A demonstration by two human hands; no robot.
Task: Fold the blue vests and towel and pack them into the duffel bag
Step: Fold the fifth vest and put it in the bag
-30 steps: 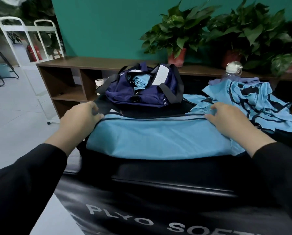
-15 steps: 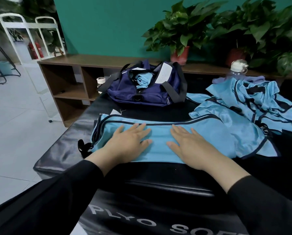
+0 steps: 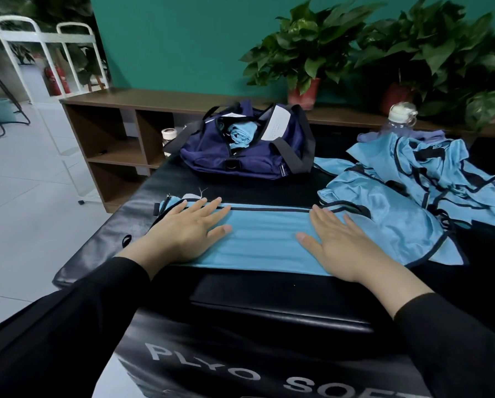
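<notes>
Now left hand [image 3: 187, 229], right hand [image 3: 339, 239] spread further apart, flat on folded vest [image 3: 265, 237]

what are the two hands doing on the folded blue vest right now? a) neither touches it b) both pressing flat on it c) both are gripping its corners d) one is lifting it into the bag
b: the left hand and right hand both lie flat with straight fingers on the folded vest, which rests on the black mat, apart from the duffel bag.
</notes>
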